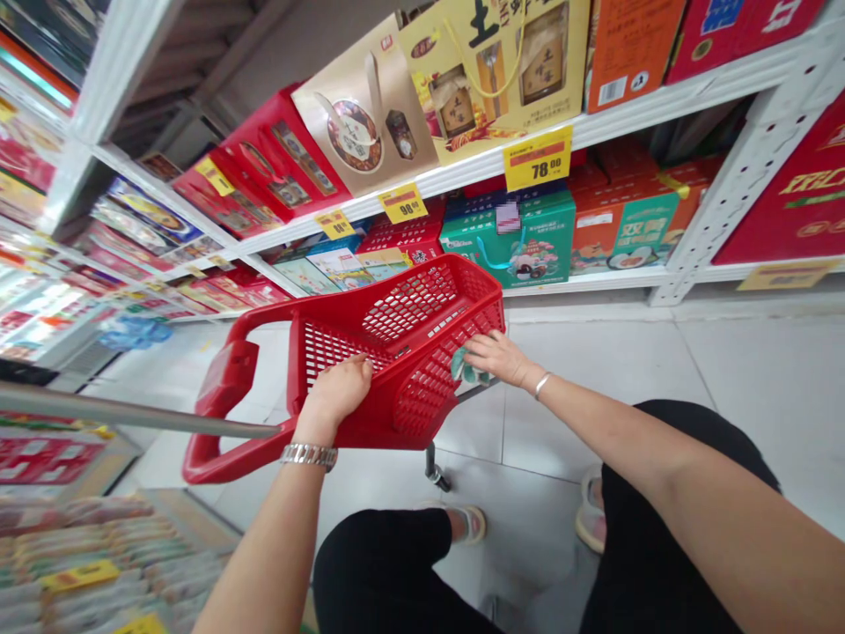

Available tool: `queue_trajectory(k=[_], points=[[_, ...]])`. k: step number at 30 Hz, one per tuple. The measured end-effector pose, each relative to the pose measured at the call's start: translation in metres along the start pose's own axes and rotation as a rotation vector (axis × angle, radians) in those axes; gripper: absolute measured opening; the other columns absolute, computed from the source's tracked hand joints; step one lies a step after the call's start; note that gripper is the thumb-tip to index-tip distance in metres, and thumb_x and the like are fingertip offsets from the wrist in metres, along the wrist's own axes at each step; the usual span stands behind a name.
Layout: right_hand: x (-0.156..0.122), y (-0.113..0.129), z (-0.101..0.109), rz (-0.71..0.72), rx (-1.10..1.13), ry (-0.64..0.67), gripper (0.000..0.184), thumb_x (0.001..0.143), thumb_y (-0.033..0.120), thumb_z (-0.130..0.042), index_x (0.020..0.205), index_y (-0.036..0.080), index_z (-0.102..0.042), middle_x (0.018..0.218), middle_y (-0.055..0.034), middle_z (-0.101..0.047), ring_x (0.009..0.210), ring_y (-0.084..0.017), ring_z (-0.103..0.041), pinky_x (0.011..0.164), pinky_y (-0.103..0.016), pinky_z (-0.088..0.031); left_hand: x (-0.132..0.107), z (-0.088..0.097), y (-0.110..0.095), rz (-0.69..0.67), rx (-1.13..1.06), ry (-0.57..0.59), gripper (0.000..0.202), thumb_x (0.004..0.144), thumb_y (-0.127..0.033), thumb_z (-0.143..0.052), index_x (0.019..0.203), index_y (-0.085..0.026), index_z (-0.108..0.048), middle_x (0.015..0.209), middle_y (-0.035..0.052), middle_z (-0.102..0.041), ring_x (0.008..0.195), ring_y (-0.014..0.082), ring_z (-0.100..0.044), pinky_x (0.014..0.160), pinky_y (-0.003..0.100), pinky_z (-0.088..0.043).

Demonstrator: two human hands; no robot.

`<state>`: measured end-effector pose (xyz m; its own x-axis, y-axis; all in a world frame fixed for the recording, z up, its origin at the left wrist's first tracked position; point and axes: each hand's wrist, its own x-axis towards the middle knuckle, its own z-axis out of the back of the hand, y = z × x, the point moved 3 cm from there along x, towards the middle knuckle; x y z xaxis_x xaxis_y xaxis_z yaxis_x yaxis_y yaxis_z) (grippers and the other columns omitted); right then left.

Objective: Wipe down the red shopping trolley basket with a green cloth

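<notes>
Several boxes (545,229) behind the cart (379,409)

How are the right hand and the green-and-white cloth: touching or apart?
Touching. The head view shows the right hand lying directly over the green-and-white cloth, which bunches out beneath it with no visible gap.

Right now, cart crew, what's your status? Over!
Left fingers on rim of cart. Right fingers hold cloth against its side. Shelf beyond; grey pole crosses handle.
</notes>
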<state>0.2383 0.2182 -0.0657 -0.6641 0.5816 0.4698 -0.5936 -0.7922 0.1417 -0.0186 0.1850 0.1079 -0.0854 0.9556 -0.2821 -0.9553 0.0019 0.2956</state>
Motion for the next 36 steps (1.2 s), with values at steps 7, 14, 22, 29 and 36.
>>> queue_trajectory(k=[7,14,22,29,36], points=[[-0.030,-0.084,0.022,-0.925,-0.043,-0.355,0.032,0.089,0.010,-0.047,0.110,0.020,-0.069,0.113,-0.0157,-0.062,0.101,-0.030,-0.050,0.080,-0.038,-0.042,0.005,-0.003,0.000,0.005,-0.002,-0.001,0.051,0.102,-0.028,-0.022,0.128,-0.015,-0.063,0.136,0.0132,-0.068,0.122,0.0248,-0.067,0.105,0.037,-0.048],[-0.008,-0.053,-0.014,-0.924,0.215,-0.401,0.037,0.084,0.009,-0.046,0.119,0.013,-0.058,0.106,-0.0138,-0.054,0.098,-0.029,-0.049,0.089,-0.045,-0.047,0.004,-0.002,0.000,0.016,-0.007,-0.005,0.052,0.102,-0.030,-0.021,0.129,-0.017,-0.063,0.132,0.0121,-0.071,0.121,0.0238,-0.067,0.104,0.036,-0.049],[0.020,0.115,-0.039,-0.058,0.354,-0.060,0.015,0.088,0.009,-0.062,0.090,0.024,-0.065,0.097,-0.0008,-0.064,0.091,-0.016,-0.056,0.079,-0.026,-0.046,0.002,-0.001,-0.004,0.026,-0.024,-0.002,0.051,0.102,-0.030,-0.022,0.126,-0.016,-0.065,0.126,0.0137,-0.074,0.118,0.0260,-0.069,0.100,0.038,-0.051],[0.031,0.146,-0.031,0.587,0.160,0.024,0.022,0.102,0.014,-0.052,0.091,0.026,-0.067,0.109,0.0006,-0.071,0.101,-0.013,-0.058,0.084,-0.030,-0.040,-0.007,-0.003,-0.006,0.020,-0.008,-0.033,0.050,0.103,-0.029,-0.023,0.127,-0.016,-0.064,0.127,0.0134,-0.073,0.115,0.0247,-0.070,0.099,0.037,-0.053],[0.007,0.043,-0.013,0.210,0.074,-0.048,0.024,0.100,0.010,-0.050,0.097,0.023,-0.070,0.112,-0.0064,-0.070,0.098,-0.018,-0.056,0.080,-0.034,-0.036,-0.013,-0.003,0.001,-0.014,0.017,-0.003,0.049,0.102,-0.026,-0.023,0.123,-0.018,-0.067,0.133,0.0122,-0.070,0.118,0.0246,-0.069,0.101,0.038,-0.052]])
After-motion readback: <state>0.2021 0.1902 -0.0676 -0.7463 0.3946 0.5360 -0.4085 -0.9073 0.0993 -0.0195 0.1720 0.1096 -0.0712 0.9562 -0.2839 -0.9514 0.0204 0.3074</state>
